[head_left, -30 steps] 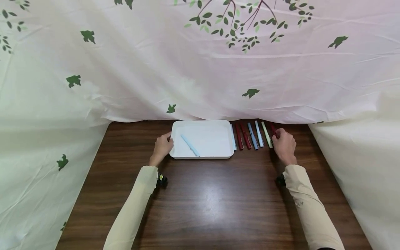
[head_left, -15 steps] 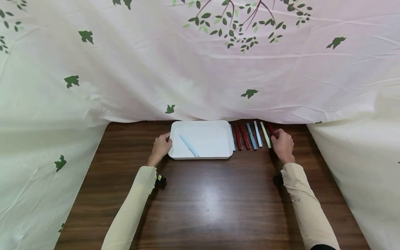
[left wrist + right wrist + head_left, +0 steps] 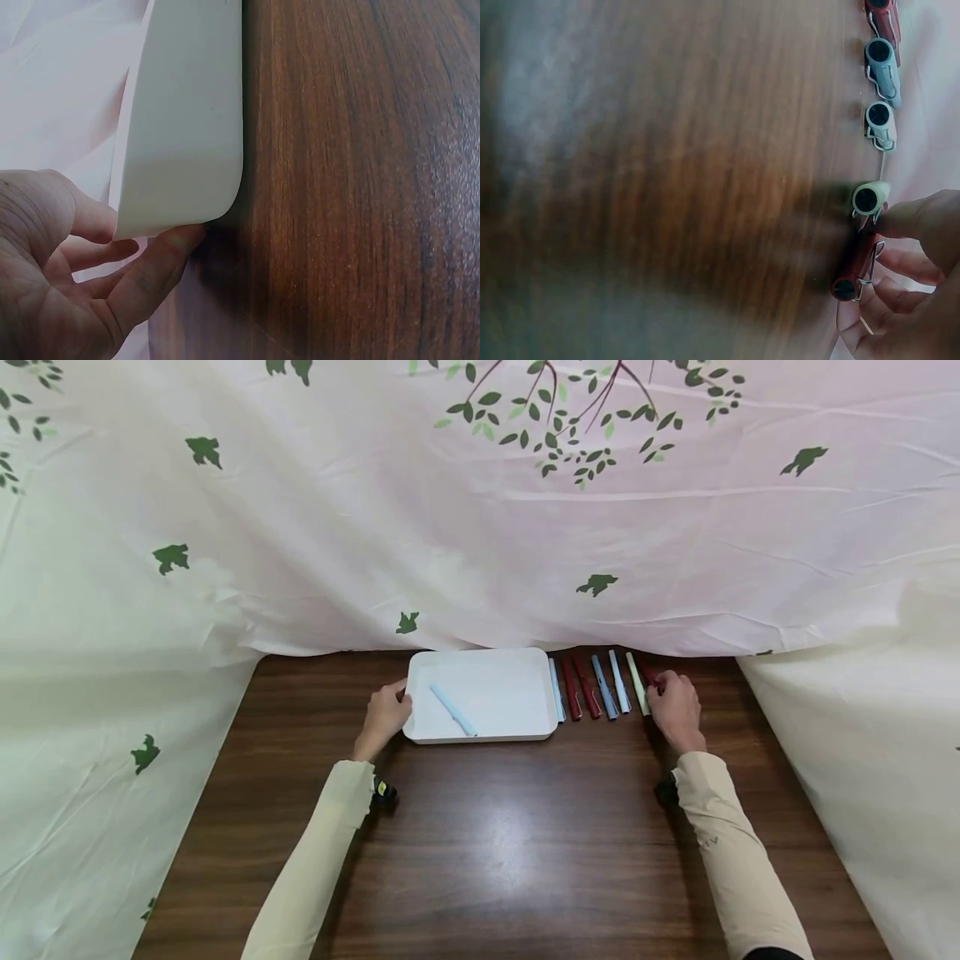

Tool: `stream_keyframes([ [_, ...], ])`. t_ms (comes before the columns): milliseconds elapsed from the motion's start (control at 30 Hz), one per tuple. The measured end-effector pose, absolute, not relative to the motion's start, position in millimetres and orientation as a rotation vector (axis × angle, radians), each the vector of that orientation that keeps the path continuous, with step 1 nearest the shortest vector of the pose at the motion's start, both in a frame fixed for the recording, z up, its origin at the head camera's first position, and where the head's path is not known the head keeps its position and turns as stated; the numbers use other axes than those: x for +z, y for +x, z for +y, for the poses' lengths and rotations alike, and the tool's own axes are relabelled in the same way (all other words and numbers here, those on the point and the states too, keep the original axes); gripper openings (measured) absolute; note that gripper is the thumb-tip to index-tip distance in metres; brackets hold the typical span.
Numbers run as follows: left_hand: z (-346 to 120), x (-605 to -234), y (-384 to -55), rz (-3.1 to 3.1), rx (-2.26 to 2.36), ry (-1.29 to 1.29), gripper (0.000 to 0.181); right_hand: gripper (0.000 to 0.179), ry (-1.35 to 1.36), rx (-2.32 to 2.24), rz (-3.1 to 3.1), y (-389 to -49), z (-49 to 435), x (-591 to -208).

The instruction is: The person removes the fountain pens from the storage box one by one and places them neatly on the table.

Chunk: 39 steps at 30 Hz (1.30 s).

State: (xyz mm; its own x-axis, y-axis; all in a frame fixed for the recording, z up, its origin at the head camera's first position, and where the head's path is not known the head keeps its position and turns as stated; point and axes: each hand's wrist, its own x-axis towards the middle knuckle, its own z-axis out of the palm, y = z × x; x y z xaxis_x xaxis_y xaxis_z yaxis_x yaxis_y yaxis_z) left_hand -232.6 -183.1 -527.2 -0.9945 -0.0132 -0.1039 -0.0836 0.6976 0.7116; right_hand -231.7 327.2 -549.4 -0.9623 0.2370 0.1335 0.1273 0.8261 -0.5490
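My left hand point(image 3: 387, 714) grips the left end of a shallow white tray point(image 3: 517, 693), its fingertips at the rim and the foot of the wall in the left wrist view. Inside the tray, a light-blue pen point(image 3: 453, 710) lies slantwise. At the right end of a row of pens, my right hand point(image 3: 677, 710) pinches a dark red pen point(image 3: 855, 270) between thumb and fingers; in the head view the hand covers most of it. A pale green pen point(image 3: 637, 683) lies just left of that hand, with its capped clip end toward me.
Left of the green pen lie a pale blue pen point(image 3: 619, 682), a darker blue pen point(image 3: 603, 687), two red pens point(image 3: 572, 689) and a light-blue pen point(image 3: 557, 691) against the tray's right side. A white curtain point(image 3: 480, 568) hangs along the table's back edge.
My right hand has shifted slightly left, closer to the green pen, with the red pen in its fingers. The left hand stays at the tray's end, and the head view has shifted a little.
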Motion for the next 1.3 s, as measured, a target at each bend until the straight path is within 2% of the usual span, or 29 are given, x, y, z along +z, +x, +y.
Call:
stream_keyframes([
  [933, -184.5, -530.6, -230.7, 2.812, 1.197, -0.093, 0.047, 0.035, -0.341, 0.744, -2.829, -230.1, 327.4, -543.8],
  [1300, -184.7, -532.3, -231.4, 2.843, 1.19, -0.041, 0.047, 0.032, -0.222, 0.736, -2.799, -226.5, 323.9, -532.3],
])
